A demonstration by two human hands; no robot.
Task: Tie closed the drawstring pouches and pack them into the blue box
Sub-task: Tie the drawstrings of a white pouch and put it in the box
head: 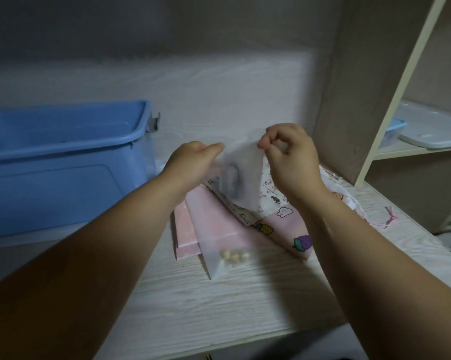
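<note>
1. Pale wood-grain desk (245, 294) under dim light. The box (63, 152) stands on its far left and is cut off by the frame edge, and its inside cannot be seen.
2. The pouch (241, 172) is lifted just right of the box and smeared by motion. A dark shape shows inside it, too blurred to name.
3. The left hand (190, 162), nearest the box, meets the pouch's top corner. Its fingers are hidden behind the hand, so I cannot tell the grip.
4. The right hand (292, 157), farther from the box, pinches the other top corner between thumb and fingertips, the rest curled.
5. The pouch is thin, translucent and frosted, hanging in a rough triangle.
6. Below it, right of the box, lies a pile (279, 203) of flat pouches in plain pink and cartoon-printed cloth. A frosted one (227, 255) shows small pale beads.
7. The box is smooth blue plastic with a rolled rim and a grey latch.
8. A thin pink cord (390, 216) lies on the desk, far right of the box.
</note>
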